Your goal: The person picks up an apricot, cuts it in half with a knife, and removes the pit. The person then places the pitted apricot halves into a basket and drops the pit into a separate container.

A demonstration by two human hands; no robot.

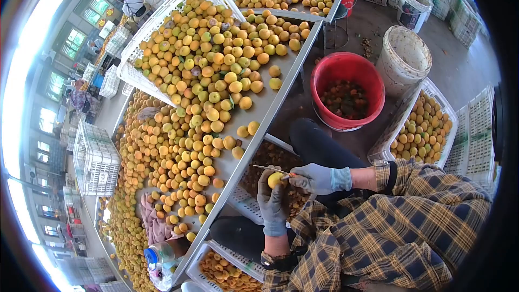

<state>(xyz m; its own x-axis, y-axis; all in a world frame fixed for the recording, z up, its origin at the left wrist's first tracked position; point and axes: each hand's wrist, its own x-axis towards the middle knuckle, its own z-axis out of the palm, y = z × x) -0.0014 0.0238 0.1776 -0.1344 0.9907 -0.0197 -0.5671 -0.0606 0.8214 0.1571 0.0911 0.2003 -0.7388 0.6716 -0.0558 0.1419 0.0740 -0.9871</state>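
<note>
Both my hands wear grey gloves and meet above a white crate (246, 205) of dark pieces. My left hand (272, 204) is closed around a yellow fruit (275, 179). Wrapped round the handle of a small knife (268, 169), my right hand (316, 178) sits beside the fruit, with the thin blade reaching across it toward my left fingers. Beside my hands, a metal table (254, 148) bears many orange and yellow fruits (184, 146). How far the blade touches the fruit is hard to tell.
A red bucket (347, 59) holding dark pieces, a white bucket (404, 57) and a crate of fruit (424, 130) stand beyond my right arm. A tipped white crate (127, 65), a pink cloth (155, 219) and a bottle (162, 254) lie on the table. People stand farther off.
</note>
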